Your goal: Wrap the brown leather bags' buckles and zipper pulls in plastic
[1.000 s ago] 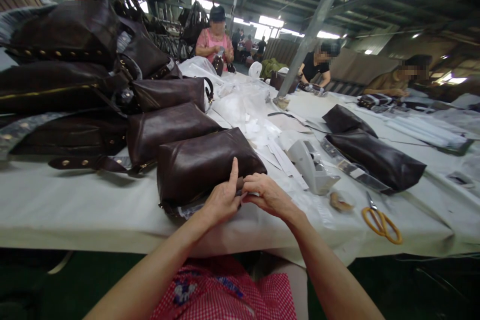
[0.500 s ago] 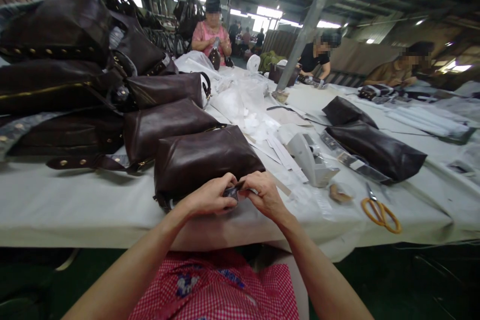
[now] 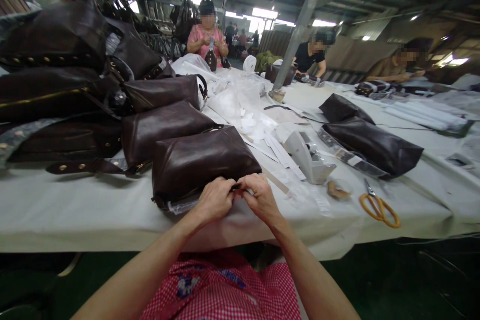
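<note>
Dark and small, a piece [image 3: 236, 186] too hidden to identify is pinched between the fingertips of the left hand [image 3: 216, 201] and right hand [image 3: 259, 197], fiddly work calling for a steady grip, beside the brown leather bag [image 3: 202, 160] lying lengthwise left to right on the table [image 3: 75, 210], right end slanting slightly away.

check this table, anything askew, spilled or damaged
Nothing looks spilled or damaged. Loose paper strips lie askew, and the orange-handled scissors sit near the front edge of the table, perhaps easily knocked off.
</note>
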`<state>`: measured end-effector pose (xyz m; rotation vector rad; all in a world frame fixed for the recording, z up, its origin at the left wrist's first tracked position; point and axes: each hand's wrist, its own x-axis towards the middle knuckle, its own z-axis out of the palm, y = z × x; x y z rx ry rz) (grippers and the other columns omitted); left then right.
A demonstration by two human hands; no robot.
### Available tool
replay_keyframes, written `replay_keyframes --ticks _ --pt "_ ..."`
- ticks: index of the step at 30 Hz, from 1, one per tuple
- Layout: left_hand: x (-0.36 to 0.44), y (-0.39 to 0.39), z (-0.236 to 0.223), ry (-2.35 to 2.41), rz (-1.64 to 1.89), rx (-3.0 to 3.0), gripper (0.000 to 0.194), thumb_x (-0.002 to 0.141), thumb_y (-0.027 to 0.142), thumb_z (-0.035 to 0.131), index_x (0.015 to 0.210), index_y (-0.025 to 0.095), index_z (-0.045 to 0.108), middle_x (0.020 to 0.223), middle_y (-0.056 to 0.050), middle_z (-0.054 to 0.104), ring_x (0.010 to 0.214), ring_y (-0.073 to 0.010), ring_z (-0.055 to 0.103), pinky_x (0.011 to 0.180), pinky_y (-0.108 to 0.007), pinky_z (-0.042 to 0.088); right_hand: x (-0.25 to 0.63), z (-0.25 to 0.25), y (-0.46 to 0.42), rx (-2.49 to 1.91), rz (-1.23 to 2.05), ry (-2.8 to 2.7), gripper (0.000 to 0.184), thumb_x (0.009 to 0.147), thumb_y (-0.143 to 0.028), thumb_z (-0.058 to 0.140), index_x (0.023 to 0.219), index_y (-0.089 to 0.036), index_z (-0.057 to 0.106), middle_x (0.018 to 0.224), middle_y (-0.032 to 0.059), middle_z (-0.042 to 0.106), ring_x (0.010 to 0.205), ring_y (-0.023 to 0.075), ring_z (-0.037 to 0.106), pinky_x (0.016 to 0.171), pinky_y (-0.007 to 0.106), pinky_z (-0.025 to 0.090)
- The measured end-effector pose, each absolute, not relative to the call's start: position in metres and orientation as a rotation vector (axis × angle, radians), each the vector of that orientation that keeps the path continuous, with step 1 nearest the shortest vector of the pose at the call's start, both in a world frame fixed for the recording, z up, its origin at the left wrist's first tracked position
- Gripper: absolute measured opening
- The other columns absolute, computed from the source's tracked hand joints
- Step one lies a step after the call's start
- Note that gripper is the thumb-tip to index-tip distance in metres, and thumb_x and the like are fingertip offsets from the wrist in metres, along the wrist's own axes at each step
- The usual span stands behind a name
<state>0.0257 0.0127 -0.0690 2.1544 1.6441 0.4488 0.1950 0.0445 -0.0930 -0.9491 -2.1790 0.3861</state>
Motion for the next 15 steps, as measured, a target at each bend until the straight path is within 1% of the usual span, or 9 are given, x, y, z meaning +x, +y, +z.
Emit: replay_keyframes --ticks 5,9,12,14,15 --pt "0.023 0.012 -0.067 1.536 0.45 2.207 0.024 0.088 0.025 0.048 0.102 0.021 0.067 0.097 -0.007 0.068 0.09 -0.0215 0.059 0.083 -0.032 0.045 0.194 -0.099 0.04 -0.938 0.348 -2.147 0.018 0.076 -0.005 0.051 0.073 -0.022 0.058 0.082 -0.0006 0.069 0.081 0.0185 0.057 0.079 0.034 0.034" --pt "0.032 0.001 -0.068 1.692 0.432 2.224 0.025 0.09 0.022 0.044 0.096 0.021 0.068 0.095 -0.008 0.069 0.095 -0.023 0.056 0.082 -0.034 0.043 0.194 -0.108 0.034 -0.919 0.333 -2.059 0.02 0.076 -0.005 0.049 0.074 -0.022 0.059 0.082 -0.0001 0.069 0.08 0.0188 0.058 0.081 0.036 0.035" --pt "0.04 -0.006 -0.072 1.79 0.497 2.206 0.025 0.091 0.022 0.044 0.096 0.021 0.069 0.094 -0.008 0.07 0.099 -0.0248 0.055 0.079 -0.036 0.041 0.194 -0.112 0.031 -0.9 0.341 -2.024 0.019 0.079 -0.007 0.05 0.073 -0.023 0.058 0.082 0.0004 0.07 0.08 0.0193 0.059 0.081 0.036 0.037" --pt "0.042 -0.008 -0.074 1.798 0.534 2.197 0.025 0.091 0.022 0.044 0.096 0.021 0.069 0.095 -0.007 0.071 0.1 -0.025 0.055 0.079 -0.036 0.04 0.195 -0.111 0.03 -0.921 0.368 -2.009 0.016 0.08 -0.009 0.052 0.078 -0.023 0.06 0.081 0.0006 0.07 0.079 0.0197 0.06 0.08 0.036 0.039" --pt "0.042 -0.008 -0.075 1.796 0.547 2.189 0.025 0.091 0.023 0.044 0.095 0.021 0.069 0.095 -0.007 0.071 0.099 -0.0249 0.055 0.079 -0.036 0.039 0.195 -0.11 0.031 -0.939 0.393 -1.999 0.016 0.081 -0.01 0.054 0.086 -0.023 0.062 0.08 0.0003 0.069 0.079 0.0198 0.06 0.08 0.036 0.04"
